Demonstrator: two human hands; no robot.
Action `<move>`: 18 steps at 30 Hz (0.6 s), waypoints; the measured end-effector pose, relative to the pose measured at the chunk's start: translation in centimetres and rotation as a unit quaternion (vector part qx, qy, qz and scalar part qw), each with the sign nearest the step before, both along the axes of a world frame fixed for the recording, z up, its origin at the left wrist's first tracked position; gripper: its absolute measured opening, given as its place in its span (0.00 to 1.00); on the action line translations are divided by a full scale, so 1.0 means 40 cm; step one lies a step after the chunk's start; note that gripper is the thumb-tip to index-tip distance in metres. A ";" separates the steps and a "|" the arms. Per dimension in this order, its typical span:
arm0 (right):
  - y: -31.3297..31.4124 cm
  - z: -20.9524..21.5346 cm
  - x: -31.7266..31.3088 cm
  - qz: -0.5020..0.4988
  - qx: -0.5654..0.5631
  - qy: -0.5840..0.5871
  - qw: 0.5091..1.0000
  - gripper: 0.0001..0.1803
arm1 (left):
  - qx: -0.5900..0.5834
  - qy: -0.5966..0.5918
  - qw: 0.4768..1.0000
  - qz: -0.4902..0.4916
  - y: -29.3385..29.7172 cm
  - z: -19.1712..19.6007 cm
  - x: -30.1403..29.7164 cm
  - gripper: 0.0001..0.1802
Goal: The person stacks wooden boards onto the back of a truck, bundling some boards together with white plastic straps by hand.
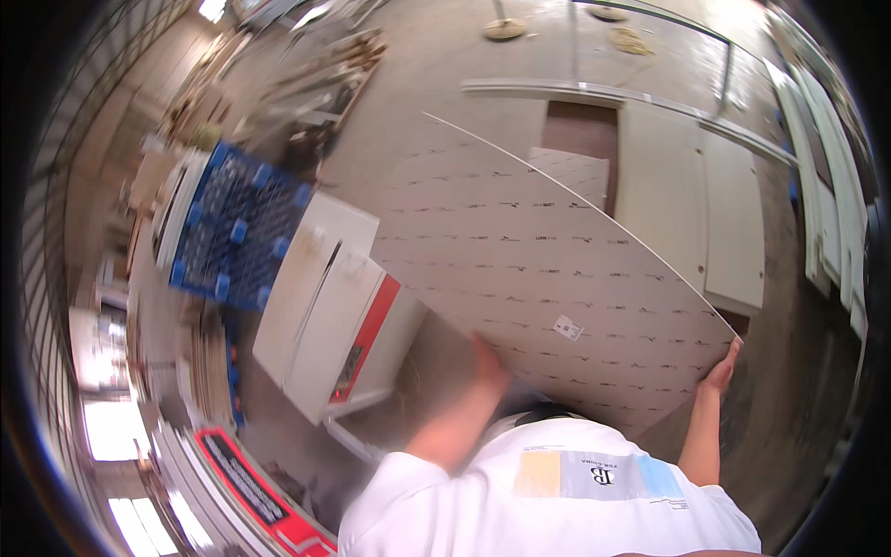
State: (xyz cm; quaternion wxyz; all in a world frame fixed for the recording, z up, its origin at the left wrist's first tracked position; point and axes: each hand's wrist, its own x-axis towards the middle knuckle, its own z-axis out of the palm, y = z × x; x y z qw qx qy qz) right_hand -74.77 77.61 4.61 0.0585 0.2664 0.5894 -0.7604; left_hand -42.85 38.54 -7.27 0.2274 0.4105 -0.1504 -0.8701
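A large flat board [548, 251] stands tilted in front of me, its face covered in a pale film with rows of small dark print. A small white label [568, 328] is stuck low on that face. My right hand [720, 368] is closed round the board's right corner, the fingertips at its edge. At the board's lower left edge is my left hand [489, 364], smeared by motion. Its fingers are too blurred to read, and whether it grips the board does not show.
Close on my left stands a white machine cabinet [316, 306] with a red stripe. Behind it is a blue plastic pallet [237, 227]. Pale panels [661, 186] lie beyond the board beside a metal rail [594, 90]. More panels [812, 176] lean at the far right. A red-framed sign [251, 487] is at lower left.
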 end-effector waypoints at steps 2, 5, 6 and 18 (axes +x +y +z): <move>-0.092 -0.018 -0.017 0.046 0.019 0.008 0.999 0.38 | 0.062 -0.067 0.993 0.079 0.001 0.053 0.077 0.43; -0.235 -0.087 -0.011 0.114 -0.005 0.018 0.993 0.37 | 0.118 -0.091 0.976 0.161 -0.026 0.108 0.203 0.40; -0.320 -0.062 0.012 0.139 -0.026 -0.003 0.990 0.37 | 0.122 -0.083 0.971 0.188 -0.054 0.110 0.240 0.39; -1.130 -0.091 0.519 0.269 -0.001 -0.223 0.937 0.47 | 0.061 -0.106 0.950 0.286 -0.513 0.017 0.799 0.25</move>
